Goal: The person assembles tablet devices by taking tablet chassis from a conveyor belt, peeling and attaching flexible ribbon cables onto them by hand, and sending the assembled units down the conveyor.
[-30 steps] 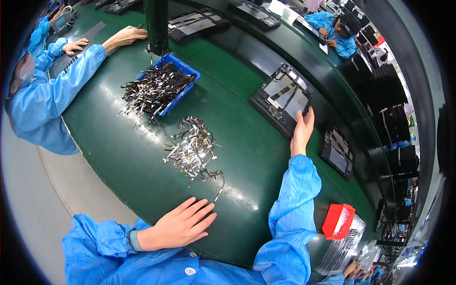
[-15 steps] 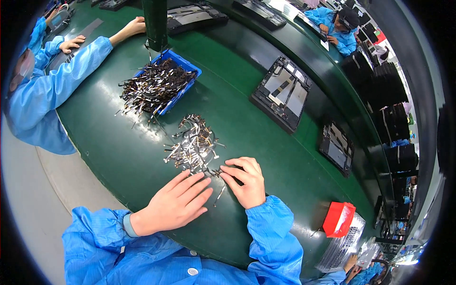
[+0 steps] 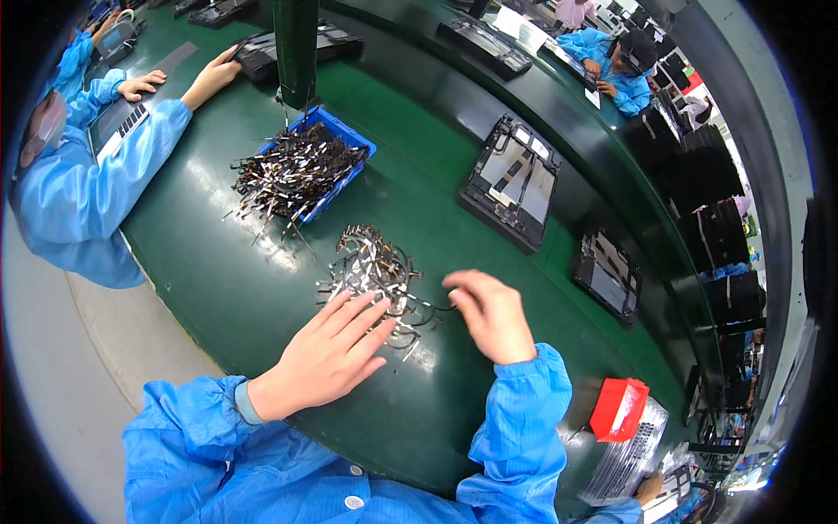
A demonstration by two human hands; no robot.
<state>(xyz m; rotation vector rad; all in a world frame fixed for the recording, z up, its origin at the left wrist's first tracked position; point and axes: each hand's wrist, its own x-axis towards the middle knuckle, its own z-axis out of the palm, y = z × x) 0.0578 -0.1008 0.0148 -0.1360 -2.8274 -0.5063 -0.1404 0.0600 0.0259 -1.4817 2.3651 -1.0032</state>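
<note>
The left hand [image 3: 327, 354] lies flat, palm down, with the fingers [image 3: 362, 310] spread and stretched forward. The right hand [image 3: 489, 314] is just beside those fingertips, loosely curled with the back up. Both forearms are in blue sleeves and come from below.

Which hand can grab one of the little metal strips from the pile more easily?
Probably the left hand: its fingers lie spread on the near edge of the strip pile, touching strips. The right hand is beside the pile, blurred, and seems off it.
</note>
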